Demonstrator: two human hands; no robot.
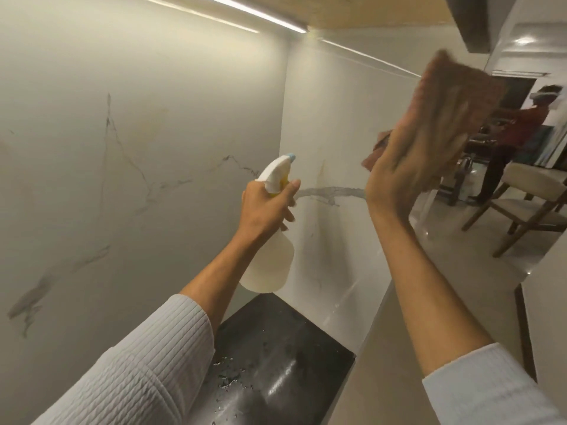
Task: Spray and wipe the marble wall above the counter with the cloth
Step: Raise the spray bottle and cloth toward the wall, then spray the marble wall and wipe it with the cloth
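Observation:
The white marble wall (129, 142) with grey veins fills the left and meets a side marble panel (331, 124) at a corner. My left hand (264, 207) grips a white spray bottle (270, 256) by its neck, with the nozzle pointing up toward the corner. My right hand (408, 167) is raised flat, pressing a brown cloth (454, 96) at the right edge of the side panel; both are blurred by motion.
A black counter (276, 357) with water droplets lies below the bottle. A light strip (254, 13) runs under the cabinet above. On the right, another person (518, 130) stands beyond a wooden chair (527, 197) on the tiled floor.

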